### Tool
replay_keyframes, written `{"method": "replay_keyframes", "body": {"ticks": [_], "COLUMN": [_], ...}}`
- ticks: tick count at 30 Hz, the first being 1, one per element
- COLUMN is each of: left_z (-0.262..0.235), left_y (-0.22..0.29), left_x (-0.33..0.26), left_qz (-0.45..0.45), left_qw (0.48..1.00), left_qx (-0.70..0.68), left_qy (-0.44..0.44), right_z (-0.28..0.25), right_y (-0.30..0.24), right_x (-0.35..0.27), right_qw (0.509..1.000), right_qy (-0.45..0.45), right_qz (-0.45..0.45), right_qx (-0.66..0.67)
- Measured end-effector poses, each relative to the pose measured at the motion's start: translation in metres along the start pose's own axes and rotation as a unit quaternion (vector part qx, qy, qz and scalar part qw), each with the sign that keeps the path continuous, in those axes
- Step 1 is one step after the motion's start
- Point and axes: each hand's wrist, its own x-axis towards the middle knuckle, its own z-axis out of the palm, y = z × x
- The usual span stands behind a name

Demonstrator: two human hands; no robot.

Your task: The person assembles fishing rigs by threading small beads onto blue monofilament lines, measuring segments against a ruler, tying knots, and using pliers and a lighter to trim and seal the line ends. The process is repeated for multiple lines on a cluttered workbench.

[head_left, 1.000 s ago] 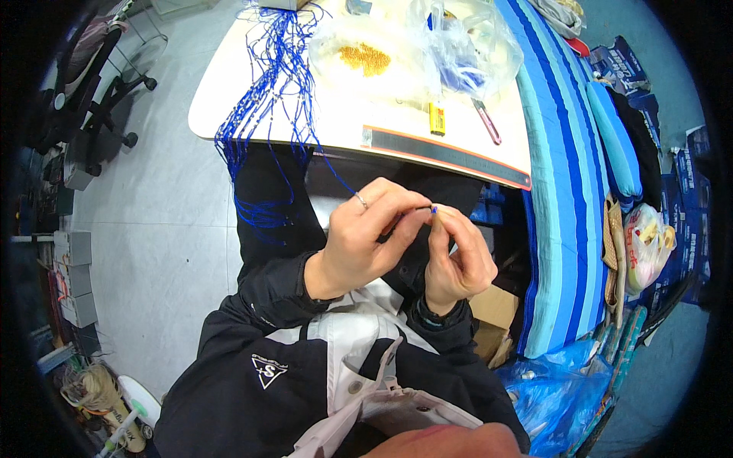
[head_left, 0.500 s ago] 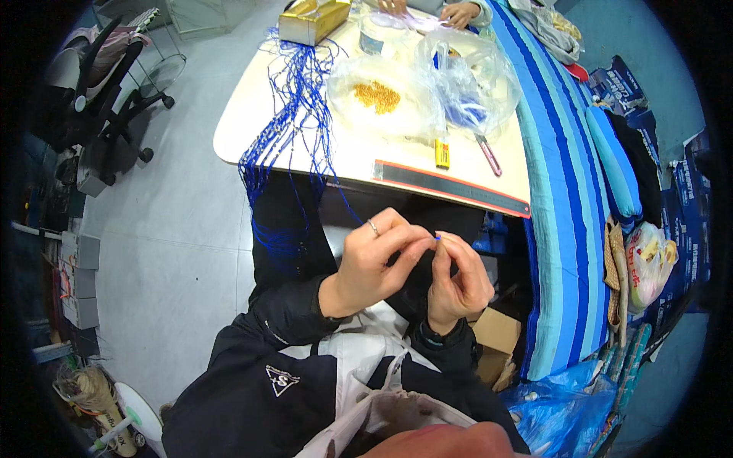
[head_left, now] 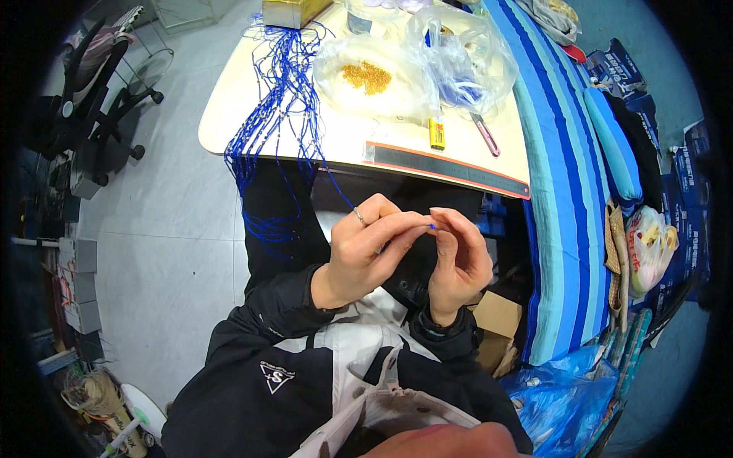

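A bit of blue cord (head_left: 432,226) shows between the fingertips of both hands, above my lap. My left hand (head_left: 370,246) is closed in a pinch on it, and a strand runs from this hand up to the table edge. My right hand (head_left: 463,263) meets it from the other side, thumb and fingers pinched at the same spot. Whether a bead sits there is too small to tell. The strand joins a bundle of blue cords (head_left: 281,114) with small light beads, which hangs over the table's front edge onto my leg.
A gold box (head_left: 294,12) stands on the far ends of the cords. On the table (head_left: 229,114) are a clear bag with gold beads (head_left: 366,77), another plastic bag (head_left: 462,69), a yellow tube (head_left: 437,133), a pink-handled cutter (head_left: 485,136) and a ruler (head_left: 447,170). Striped bedding (head_left: 565,191) lies right.
The view has tilted, so the table sits higher and another person's hands at its far side are out of sight. My hands remain pinched together at the cord, with the fingers slightly shifted.
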Motion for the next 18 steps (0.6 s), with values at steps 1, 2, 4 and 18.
{"method": "replay_keyframes", "body": {"ticks": [1, 2, 4, 18], "left_z": [0.0003, 0.0006, 0.0011, 0.0010], "left_y": [0.0006, 0.0011, 0.0021, 0.0036], "left_x": [-0.0002, -0.0003, -0.0002, 0.0003], "left_qz": [-0.002, -0.009, -0.013, -0.028], "left_qw": [1.000, 1.000, 1.000, 0.999], "left_qx": [-0.002, -0.005, -0.006, -0.014], "left_qy": [0.000, 0.000, 0.000, -0.003], "right_z": [-0.0016, -0.0020, -0.0032, -0.0012], "right_y": [-0.0002, -0.0005, -0.0009, -0.0035], "right_x": [0.0017, 0.0020, 0.0036, 0.0071], "right_qw": [1.000, 1.000, 0.999, 0.961], "right_qy": [-0.025, -0.027, -0.031, -0.030], "right_qz": [-0.008, -0.006, -0.009, -0.178], "right_qx": [0.014, 0.010, 0.001, -0.211]}}
